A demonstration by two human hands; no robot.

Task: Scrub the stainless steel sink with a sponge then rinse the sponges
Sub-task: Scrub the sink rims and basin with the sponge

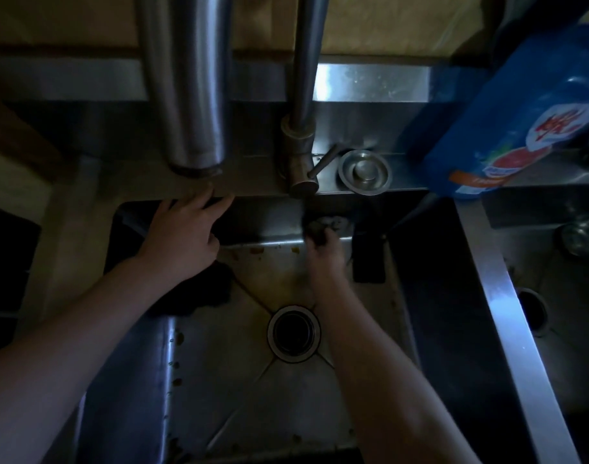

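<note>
The stainless steel sink [239, 390] fills the middle of the head view, its floor speckled with food bits and its round drain [293, 333] in the centre. My right hand [325, 259] is shut on a dark sponge [320, 229] pressed against the sink's back wall, just below the tap. My left hand [182, 232] rests with spread fingers on the sink's back rim, holding nothing. A dark patch, a cloth or a shadow, lies under my left wrist [199, 293]; I cannot tell which.
The tap [301, 152] and its wide spout [189, 95] rise right behind the hands. A round metal stopper [365, 171] sits on the ledge. A blue detergent bag [517, 128] stands at the right. A second basin [554, 296] lies beyond the divider. A dark block [368, 256] leans in the sink.
</note>
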